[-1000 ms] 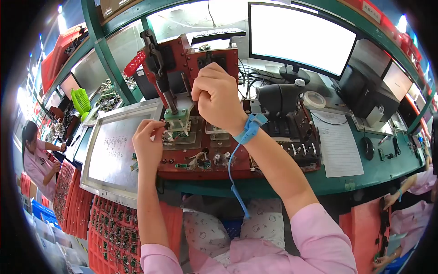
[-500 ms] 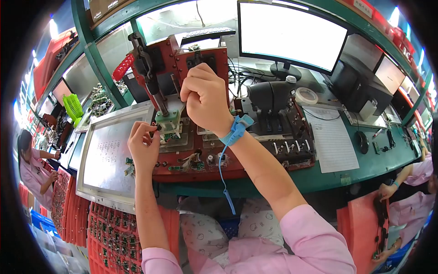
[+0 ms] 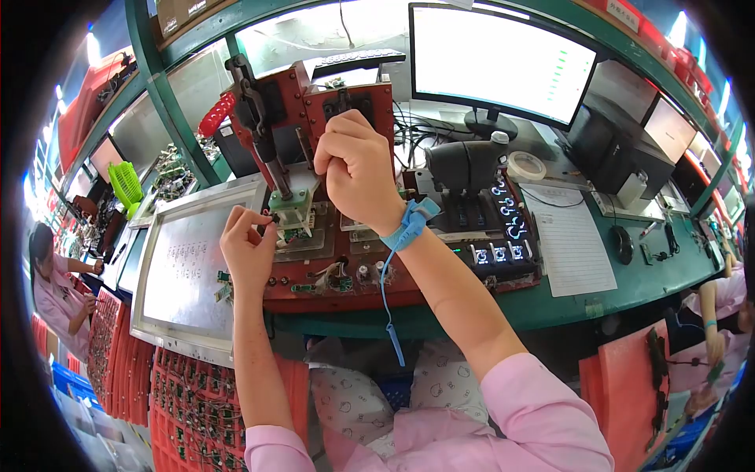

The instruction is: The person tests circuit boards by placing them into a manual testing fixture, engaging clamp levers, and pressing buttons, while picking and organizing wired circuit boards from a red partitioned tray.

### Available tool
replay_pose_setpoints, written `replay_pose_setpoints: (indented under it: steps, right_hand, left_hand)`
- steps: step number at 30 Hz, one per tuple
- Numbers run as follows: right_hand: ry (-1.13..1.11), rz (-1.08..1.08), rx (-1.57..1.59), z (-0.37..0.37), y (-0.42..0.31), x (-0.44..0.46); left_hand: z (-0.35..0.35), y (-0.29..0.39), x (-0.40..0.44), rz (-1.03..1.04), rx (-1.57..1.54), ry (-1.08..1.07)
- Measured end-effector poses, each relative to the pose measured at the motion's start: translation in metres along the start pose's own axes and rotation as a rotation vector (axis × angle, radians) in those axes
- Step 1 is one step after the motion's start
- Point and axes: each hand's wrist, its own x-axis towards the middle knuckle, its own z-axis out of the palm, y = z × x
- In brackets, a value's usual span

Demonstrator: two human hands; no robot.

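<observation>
Your left hand [image 3: 250,236] is narrow, its fingertips close together beside the green block with clear plastic legs [image 3: 291,206]; I cannot tell if they pinch something. This block is at the lower end of the black metal clamp [image 3: 252,114], above the red metal base [image 3: 393,293]. Your right hand [image 3: 358,169], with the blue wrist strap [image 3: 412,225], is closed as a fist, to the right of the clamp; its inside is hidden.

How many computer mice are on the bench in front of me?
1: the black mouse, on the green bench, right of the lined sheet. Others may be hidden behind the equipment.
</observation>
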Motion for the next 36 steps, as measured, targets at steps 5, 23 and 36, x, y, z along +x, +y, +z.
replay_pose_setpoints:
  steps: [5,23,36]
  right_hand:
    - [-0.004,0.002,0.014,0.001,0.0,0.0]
    - [-0.543,-0.095,-0.189,-0.047,0.006,0.036]
    - [-0.343,0.685,0.109,-0.029,-0.008,0.109]
  left_hand:
    - [0.0,-0.001,0.001,0.011,0.01,-0.001]
    - [-0.007,0.009,0.004,0.015,0.269,-0.071]
    - [0.079,0.056,-0.044,0.1,0.431,-0.126]
